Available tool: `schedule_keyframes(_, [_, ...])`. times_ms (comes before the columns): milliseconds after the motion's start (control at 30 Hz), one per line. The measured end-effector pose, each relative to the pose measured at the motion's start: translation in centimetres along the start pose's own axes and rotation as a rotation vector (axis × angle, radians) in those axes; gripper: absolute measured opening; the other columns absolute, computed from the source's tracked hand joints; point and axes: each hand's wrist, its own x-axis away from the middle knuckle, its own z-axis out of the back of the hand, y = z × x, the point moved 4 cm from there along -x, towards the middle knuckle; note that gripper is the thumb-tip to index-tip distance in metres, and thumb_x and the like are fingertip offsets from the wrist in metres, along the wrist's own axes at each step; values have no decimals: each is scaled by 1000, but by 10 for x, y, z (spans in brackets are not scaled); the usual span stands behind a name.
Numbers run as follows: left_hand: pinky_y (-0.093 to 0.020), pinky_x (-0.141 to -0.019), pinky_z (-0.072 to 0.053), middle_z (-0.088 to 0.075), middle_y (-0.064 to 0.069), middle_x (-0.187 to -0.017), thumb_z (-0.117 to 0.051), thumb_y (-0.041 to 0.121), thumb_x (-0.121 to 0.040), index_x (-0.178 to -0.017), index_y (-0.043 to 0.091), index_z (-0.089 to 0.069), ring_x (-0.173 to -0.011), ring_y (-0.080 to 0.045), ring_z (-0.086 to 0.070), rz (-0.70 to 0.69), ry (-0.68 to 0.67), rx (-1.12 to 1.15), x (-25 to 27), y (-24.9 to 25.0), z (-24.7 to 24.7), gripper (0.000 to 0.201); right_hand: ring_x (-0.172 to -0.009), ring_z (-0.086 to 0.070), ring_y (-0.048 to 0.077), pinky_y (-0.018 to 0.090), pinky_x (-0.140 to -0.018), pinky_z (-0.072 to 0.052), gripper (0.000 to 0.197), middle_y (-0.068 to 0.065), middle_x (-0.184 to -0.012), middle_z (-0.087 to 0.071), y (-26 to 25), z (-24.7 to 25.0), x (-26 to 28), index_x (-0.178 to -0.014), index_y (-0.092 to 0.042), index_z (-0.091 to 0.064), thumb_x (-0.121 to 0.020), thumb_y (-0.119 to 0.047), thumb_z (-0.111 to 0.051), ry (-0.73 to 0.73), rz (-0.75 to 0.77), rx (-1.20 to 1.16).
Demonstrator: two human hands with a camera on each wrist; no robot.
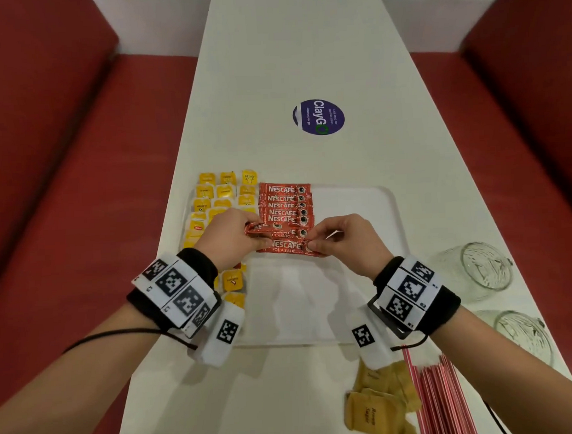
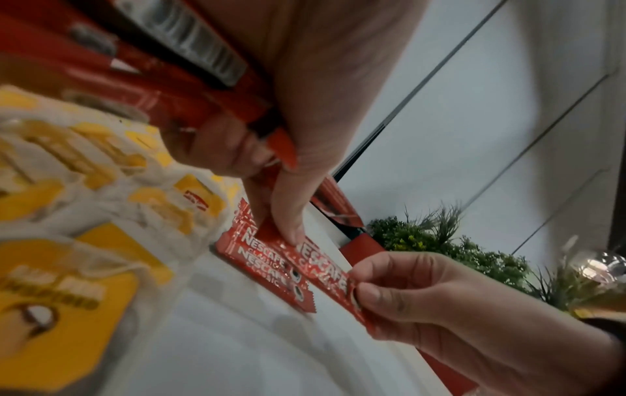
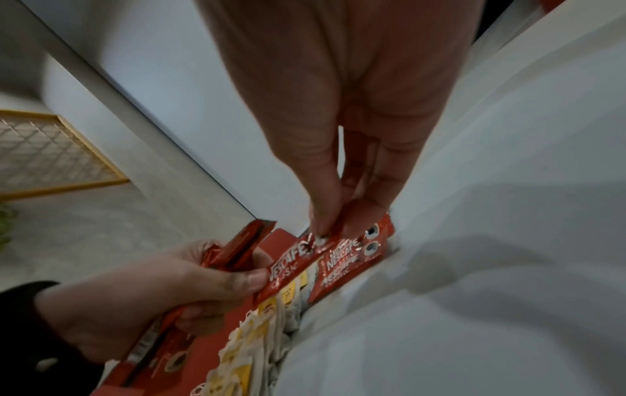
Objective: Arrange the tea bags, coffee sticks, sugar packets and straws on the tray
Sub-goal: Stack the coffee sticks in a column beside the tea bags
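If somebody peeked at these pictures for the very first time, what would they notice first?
Probably the bright red Nescafe coffee sticks, lined up in a row near the middle of the white plastic tray, with the left hand and right hand each pinching an end of the nearest one. Next, the yellow tea bags packed along the tray's left side, and the round purple sticker farther up the white table.

bench [image 1: 303, 52]: white, before me | on it: my tray [image 1: 359, 194] | sticker [image 1: 318, 117] | two glasses [image 1: 480, 270] | sugar packets [image 1: 375, 409] | straws [image 1: 443, 400]
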Motion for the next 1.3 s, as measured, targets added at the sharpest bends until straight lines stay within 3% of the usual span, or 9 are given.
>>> schedule_keyframes(167, [-23, -75, -41, -70, -3, -103, -73, 23, -81, -104, 15, -71, -94, -18, -61, 52, 23, -198, -8, 5, -4, 24, -49, -57, -3, 10, -60, -50, 8, -7, -66, -64, 1, 2, -6, -77, -14, -69, -77, -7, -74, 15, -9, 98])
schedule_keyframes(333, [-39, -93, -48, -66, -4, -116, -73, 27, -80, -123, 19, -62, -107, -24, -60, 120, 37, -376, -18, 8, -6, 45, -54, -53, -1, 4, -57, -41, 8, -8, -65, -60, 4, -2, -16, -77, -14, -68, -76, -9, -74, -9, -13, 213])
schedule_keyframes(567, [-37, -81, -51, -66, -3, -104, -69, 29, -84, -108, 21, -68, -97, -25, -62, 133, 35, -534, -23, 10, -9, 26, -58, -50, -1, 2, -57, -39, 11, -11, -65, -57, 7, -8, -26, -79, -15, -66, -77, -6, -72, -41, 0, 328])
schedule_keyframes(767, [-37, -79, -45, -47, -8, -119, -65, 29, -88, -124, 17, -58, -105, -30, -57, 123, 54, -676, -26, 11, -13, 39, -65, -50, 4, 6, -60, -37, 11, -4, -77, -59, 9, -11, -35, -82, -16, -66, -78, -7, -71, -41, 21, 407])
schedule_keyframes(967, [-37, -76, -44, -48, -8, -117, -65, 29, -88, -121, 17, -60, -103, -30, -58, 106, 55, -705, -29, 11, -13, 35, -74, -53, 11, 19, -67, -41, 12, -2, -81, -60, 9, -13, -37, -88, -12, -68, -78, -6, -69, -33, 35, 419])
schedule_keyframes(1133, [-35, -72, -41, -47, -7, -113, -67, 34, -86, -121, 18, -60, -100, -29, -58, 98, 34, -699, -27, 12, -12, 39, -78, -55, 16, 25, -71, -44, 13, 1, -87, -56, 5, -11, -33, -87, -15, -66, -76, -15, -72, 0, 61, 444])
schedule_keyframes(1300, [-34, -70, -38, -42, -3, -101, -73, 36, -79, -118, 18, -60, -96, -28, -58, 59, 4, -714, -22, 14, -16, 44, -76, -52, 17, 27, -70, -43, 22, 1, -87, -53, 5, -12, -32, -80, -18, -59, -69, -19, -78, -16, 59, 448])
